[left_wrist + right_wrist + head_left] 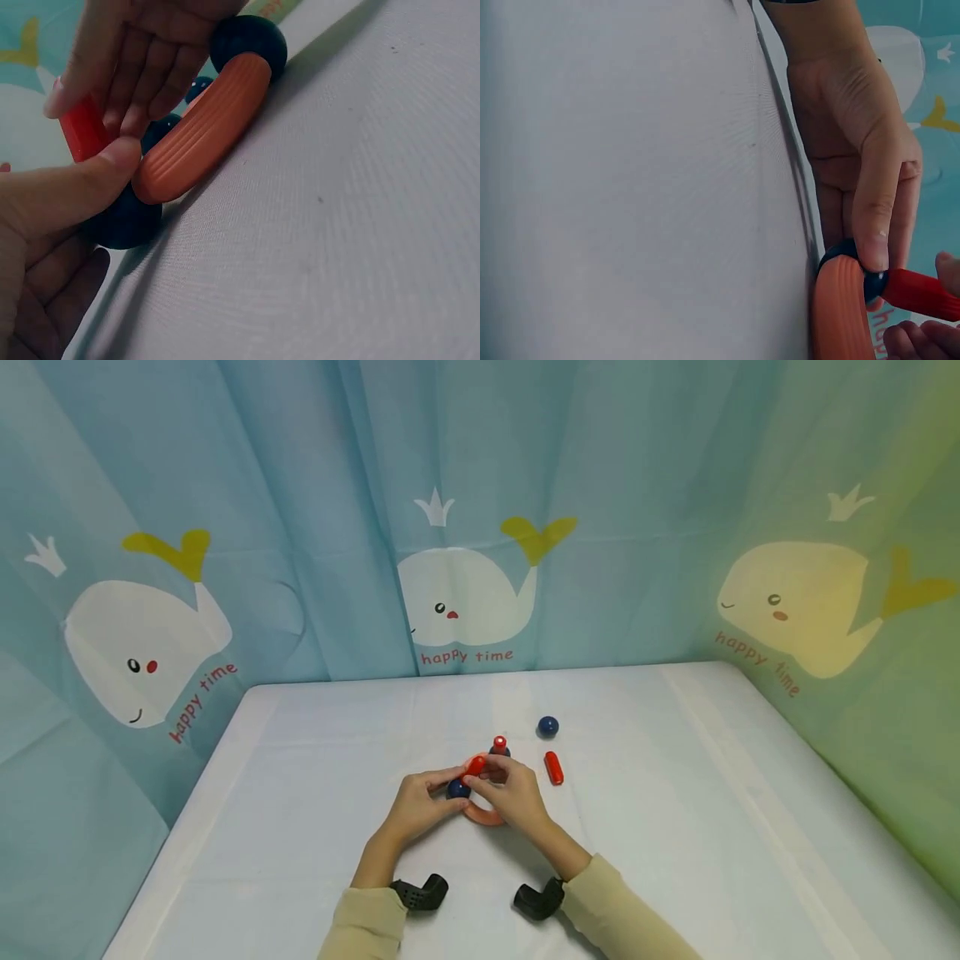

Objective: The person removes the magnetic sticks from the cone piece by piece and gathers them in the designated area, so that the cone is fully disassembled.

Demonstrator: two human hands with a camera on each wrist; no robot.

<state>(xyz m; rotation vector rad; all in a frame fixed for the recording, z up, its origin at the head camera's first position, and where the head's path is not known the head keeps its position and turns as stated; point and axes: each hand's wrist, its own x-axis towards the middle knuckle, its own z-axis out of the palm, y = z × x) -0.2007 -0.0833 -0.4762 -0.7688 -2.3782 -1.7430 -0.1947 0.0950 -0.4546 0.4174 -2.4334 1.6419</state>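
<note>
My left hand [420,807] pinches a dark blue ball [458,789] between thumb and fingers at the left of a ring-like toy structure. Orange grooved curved pieces [210,135] join that ball to others, including a blue ball [251,45] at the far end in the left wrist view. A short red rod [476,766] is held by my right hand [519,793], tilted, its lower end at the pinched ball. The right wrist view shows this red rod [919,292] meeting the ball. Behind the fingers, a second red rod [499,743] stands upright on another ball.
To the right on the white table [637,827] lie a loose blue ball [548,727] and a loose red rod [553,768]. Black wrist devices [422,893] sit at both cuffs. A blue curtain [322,527] with whale prints hangs behind the table.
</note>
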